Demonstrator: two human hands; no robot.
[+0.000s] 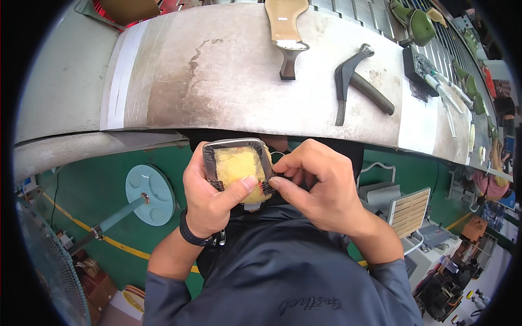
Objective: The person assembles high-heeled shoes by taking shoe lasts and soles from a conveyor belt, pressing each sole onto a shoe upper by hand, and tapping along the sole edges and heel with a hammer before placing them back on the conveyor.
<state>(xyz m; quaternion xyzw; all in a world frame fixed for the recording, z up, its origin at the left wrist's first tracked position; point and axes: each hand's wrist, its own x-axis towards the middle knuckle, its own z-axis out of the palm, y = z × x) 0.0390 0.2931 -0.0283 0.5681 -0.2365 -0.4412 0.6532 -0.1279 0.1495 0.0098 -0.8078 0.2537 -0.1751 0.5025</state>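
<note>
Close to my lap I hold a squarish shoe part (237, 165), with a yellow, rough middle and a dark, gathered rim around it. It looks like a shoe upper drawn over a last, but its underside is hidden. My left hand (215, 190) is wrapped round its left side, the thumb pressed on the yellow face. At its right edge, the thumb and forefinger of my right hand (315, 182) pinch the dark rim. Beyond my hands, a tan shoe sole with a dark heel (286, 32) and a cobbler's hammer (356, 81) lie on the bench.
The pale, stained bench (228, 81) runs across in front of me. A black box with brushes (421, 70) stands at its right, near green shoe lasts (421, 26) on a rack. A blue round stand base (150, 194) and a fan (51, 261) are at the left.
</note>
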